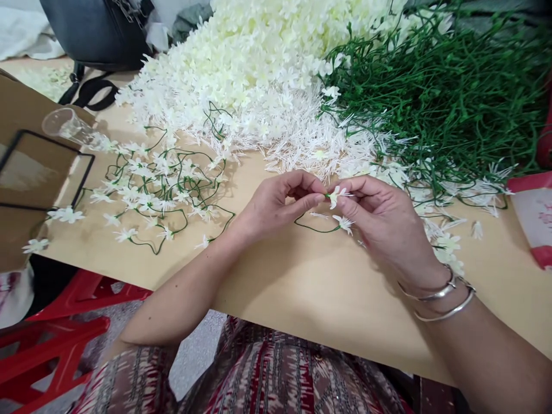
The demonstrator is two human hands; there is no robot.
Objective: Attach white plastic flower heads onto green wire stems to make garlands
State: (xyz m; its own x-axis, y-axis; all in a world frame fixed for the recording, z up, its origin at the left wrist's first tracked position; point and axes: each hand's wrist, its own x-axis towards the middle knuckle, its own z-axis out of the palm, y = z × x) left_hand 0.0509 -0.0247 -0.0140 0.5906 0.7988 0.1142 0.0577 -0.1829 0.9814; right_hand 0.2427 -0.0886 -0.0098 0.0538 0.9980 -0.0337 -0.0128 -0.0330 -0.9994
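My left hand pinches a thin green plastic stem close to its tip. At that tip sits a small white artificial flower, which my right hand grips between thumb and forefinger. The stem curves down below my hands to a second white flower on its other end. Left of my hands lies a tangle of green stems with white flowers on them. Beyond my fingers spreads a big heap of loose white and cream petals, with thin white stamens along its near edge.
A pile of bare green stems fills the back right. A cardboard box with a black wire frame stands left, near a clear plastic cup and a black bag. Red stools are below the table's edge.
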